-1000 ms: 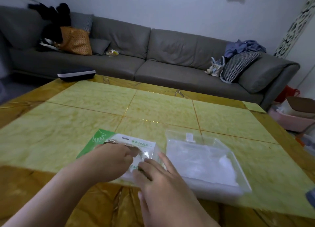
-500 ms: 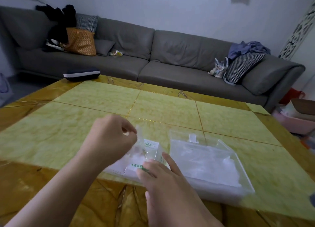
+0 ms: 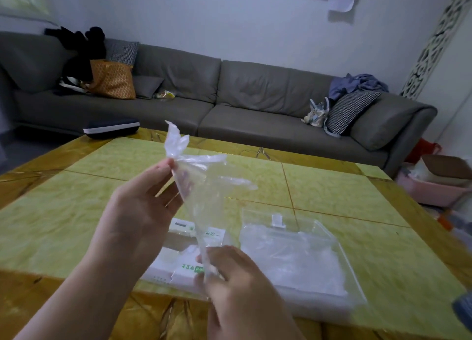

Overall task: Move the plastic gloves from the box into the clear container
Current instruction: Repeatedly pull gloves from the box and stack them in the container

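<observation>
Two hands raised above table [image 3: 332, 186], wide bare tabletop beyond. My left hand [image 3: 138, 212] pinches glove [image 3: 201, 186] near top; my right hand [image 3: 237, 283] pinches its lower end over box [image 3: 184, 265]. Container [image 3: 319, 263] just right of box.

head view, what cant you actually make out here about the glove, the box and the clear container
- Plastic glove, head view: clear film, so its outline blurs into the table; one glove or several stuck together cannot be told.
- Box: left hand and right hand cover parts of it; how many gloves remain is hidden.
- Clear container: contents are a pale blur; no count possible.
- Box print: too small to read.
</observation>
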Demonstrator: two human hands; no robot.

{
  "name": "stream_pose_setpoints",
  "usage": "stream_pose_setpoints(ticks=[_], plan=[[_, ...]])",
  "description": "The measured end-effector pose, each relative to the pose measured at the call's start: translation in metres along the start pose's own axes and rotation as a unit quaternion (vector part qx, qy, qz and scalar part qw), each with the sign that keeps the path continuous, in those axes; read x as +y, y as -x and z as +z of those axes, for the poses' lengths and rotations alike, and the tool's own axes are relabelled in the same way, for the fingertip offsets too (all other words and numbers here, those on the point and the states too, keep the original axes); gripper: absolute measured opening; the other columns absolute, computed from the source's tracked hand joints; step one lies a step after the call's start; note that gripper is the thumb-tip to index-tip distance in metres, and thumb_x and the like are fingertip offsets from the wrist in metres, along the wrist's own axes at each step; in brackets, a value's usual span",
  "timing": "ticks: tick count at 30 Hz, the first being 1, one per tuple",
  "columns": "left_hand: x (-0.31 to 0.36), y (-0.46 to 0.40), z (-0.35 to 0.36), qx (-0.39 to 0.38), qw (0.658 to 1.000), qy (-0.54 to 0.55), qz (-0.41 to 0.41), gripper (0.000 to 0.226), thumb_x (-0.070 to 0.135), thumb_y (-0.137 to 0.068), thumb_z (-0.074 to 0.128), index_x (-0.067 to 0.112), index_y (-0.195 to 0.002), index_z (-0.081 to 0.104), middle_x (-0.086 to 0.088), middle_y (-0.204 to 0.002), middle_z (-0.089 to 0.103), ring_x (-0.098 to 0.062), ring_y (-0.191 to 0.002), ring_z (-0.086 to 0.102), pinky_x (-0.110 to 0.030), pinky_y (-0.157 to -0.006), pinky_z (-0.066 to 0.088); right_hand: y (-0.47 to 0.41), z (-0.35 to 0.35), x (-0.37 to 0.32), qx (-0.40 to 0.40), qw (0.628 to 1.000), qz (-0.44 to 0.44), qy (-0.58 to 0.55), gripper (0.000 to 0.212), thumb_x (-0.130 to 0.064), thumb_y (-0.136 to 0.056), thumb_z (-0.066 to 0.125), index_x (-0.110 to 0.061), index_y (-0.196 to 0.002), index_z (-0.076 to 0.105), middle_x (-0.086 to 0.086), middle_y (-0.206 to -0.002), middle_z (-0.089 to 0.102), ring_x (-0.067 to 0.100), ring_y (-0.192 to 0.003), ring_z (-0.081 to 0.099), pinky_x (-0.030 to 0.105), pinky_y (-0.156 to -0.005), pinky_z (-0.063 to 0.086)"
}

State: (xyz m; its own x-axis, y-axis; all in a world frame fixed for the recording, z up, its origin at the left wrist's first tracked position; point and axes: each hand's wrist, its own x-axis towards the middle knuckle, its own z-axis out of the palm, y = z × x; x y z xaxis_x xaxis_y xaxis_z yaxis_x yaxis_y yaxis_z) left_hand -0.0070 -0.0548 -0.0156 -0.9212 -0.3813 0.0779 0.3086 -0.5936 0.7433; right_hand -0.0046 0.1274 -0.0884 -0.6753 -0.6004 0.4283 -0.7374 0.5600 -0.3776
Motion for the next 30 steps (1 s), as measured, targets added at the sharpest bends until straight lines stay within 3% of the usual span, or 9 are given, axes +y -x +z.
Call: stream_pose_setpoints(ticks=[3, 7, 10, 13, 16, 21, 23, 26, 30], plan=[[-0.003, 0.003, 0.006, -0.003, 0.999, 0.03, -0.025, 0.016, 0.016, -0.092, 0.06, 0.012, -0.1, 0.074, -0.002, -0.094, 0.07, -0.017, -0.083, 0.07, -0.03, -0.081, 0.057, -0.004, -0.034, 0.0, 0.162, 0.985, 0.011, -0.065, 0.022, -0.005, -0.073, 0.043, -0.021, -0.071, 0.058, -0.01, -0.086, 0.06, 0.016, -0.078, 0.061, 0.035, -0.063, 0.052], [-0.008, 0.009, 0.02, -0.012, 0.995, 0.078, -0.065, 0.026, 0.008, -0.084, 0.055, 0.0, -0.104, 0.071, -0.009, -0.089, 0.073, -0.017, -0.071, 0.074, -0.025, -0.057, 0.06, -0.01, -0.066, 0.015, 0.228, 0.945, 0.135, -0.193, 0.02, -0.012, -0.083, 0.054, -0.028, -0.091, 0.063, -0.009, -0.091, 0.066, 0.013, -0.086, 0.067, 0.023, -0.066, 0.051], [-0.019, 0.014, 0.024, -0.051, 0.986, 0.096, -0.124, 0.024, 0.011, -0.084, 0.058, 0.0, -0.101, 0.072, -0.015, -0.102, 0.07, -0.026, -0.089, 0.071, -0.034, -0.076, 0.065, -0.011, -0.078, 0.016, 0.121, 0.906, 0.223, -0.34, 0.034, -0.043, -0.084, 0.07, -0.032, -0.115, 0.063, -0.01, -0.113, 0.071, 0.007, -0.105, 0.069, 0.021, -0.082, 0.054], [-0.034, 0.015, 0.022, -0.102, 0.971, 0.097, -0.192, 0.038, 0.018, -0.074, 0.078, 0.0, -0.107, 0.071, -0.021, -0.123, 0.062, -0.036, -0.115, 0.06, -0.049, -0.105, 0.048, -0.016, -0.087, 0.015, 0.095, 0.872, 0.24, -0.415, 0.006, -0.021, -0.095, 0.074, -0.022, -0.101, 0.074, 0.004, -0.09, 0.079, 0.016, -0.082, 0.077, 0.02, -0.069, 0.056], [-0.042, 0.018, 0.024, -0.117, 0.964, 0.081, -0.224, 0.066, 0.04, -0.089, 0.069, -0.004, -0.137, 0.057, -0.024, -0.14, 0.057, -0.043, -0.129, 0.056, -0.059, -0.117, 0.036, -0.015, -0.091, 0.024, 0.16, 0.87, 0.26, -0.389, 0.019, 0.0, -0.1, 0.06, -0.012, -0.089, 0.071, 0.017, -0.065, 0.068, 0.024, -0.051, 0.064, 0.034, -0.052, 0.054], [-0.032, 0.024, 0.033, -0.209, 0.937, -0.131, -0.247, 0.1, 0.081, -0.067, 0.072, 0.015, -0.14, 0.058, -0.015, -0.138, 0.065, -0.036, -0.128, 0.062, -0.063, -0.109, 0.044, -0.014, -0.098, 0.045, 0.202, 0.922, 0.252, -0.212, 0.031, -0.026, -0.102, 0.064, -0.013, -0.074, 0.063, 0.002, -0.052, 0.059, 0.014, -0.041, 0.05, 0.033, -0.042, 0.041], [-0.032, 0.034, 0.048, -0.234, 0.904, -0.28, -0.221, 0.069, 0.075, -0.063, 0.082, 0.031, -0.116, 0.076, 0.003, -0.118, 0.076, -0.017, -0.109, 0.073, -0.05, -0.097, 0.054, -0.013, -0.097, 0.05, 0.212, 0.934, 0.242, -0.157, 0.031, -0.03, -0.101, 0.065, -0.014, -0.074, 0.062, 0.004, -0.061, 0.062, 0.018, -0.05, 0.055, 0.04, -0.048, 0.046], [-0.05, 0.043, 0.058, -0.133, 0.893, -0.42, -0.093, 0.025, 0.036, -0.088, 0.08, 0.017, -0.073, 0.074, 0.013, -0.061, 0.068, 0.001, -0.051, 0.062, -0.019, -0.054, 0.049, -0.013, -0.096, 0.054, 0.226, 0.942, 0.214, -0.126, 0.029, -0.027, -0.101, 0.066, -0.016, -0.075, 0.062, 0.002, -0.062, 0.061, 0.014, -0.052, 0.055, 0.035, -0.047, 0.045], [-0.063, 0.037, 0.053, -0.003, 0.937, -0.344, -0.066, 0.023, 0.008, -0.1, 0.062, 0.007, -0.083, 0.077, -0.014, -0.079, 0.076, -0.026, -0.064, 0.073, -0.038, -0.057, 0.059, -0.011, -0.1, 0.059, 0.23, 0.943, 0.209, -0.119, 0.032, -0.028, -0.101, 0.066, -0.016, -0.072, 0.061, 0.003, -0.061, 0.062, 0.012, -0.051, 0.055, 0.032, -0.045, 0.045]])
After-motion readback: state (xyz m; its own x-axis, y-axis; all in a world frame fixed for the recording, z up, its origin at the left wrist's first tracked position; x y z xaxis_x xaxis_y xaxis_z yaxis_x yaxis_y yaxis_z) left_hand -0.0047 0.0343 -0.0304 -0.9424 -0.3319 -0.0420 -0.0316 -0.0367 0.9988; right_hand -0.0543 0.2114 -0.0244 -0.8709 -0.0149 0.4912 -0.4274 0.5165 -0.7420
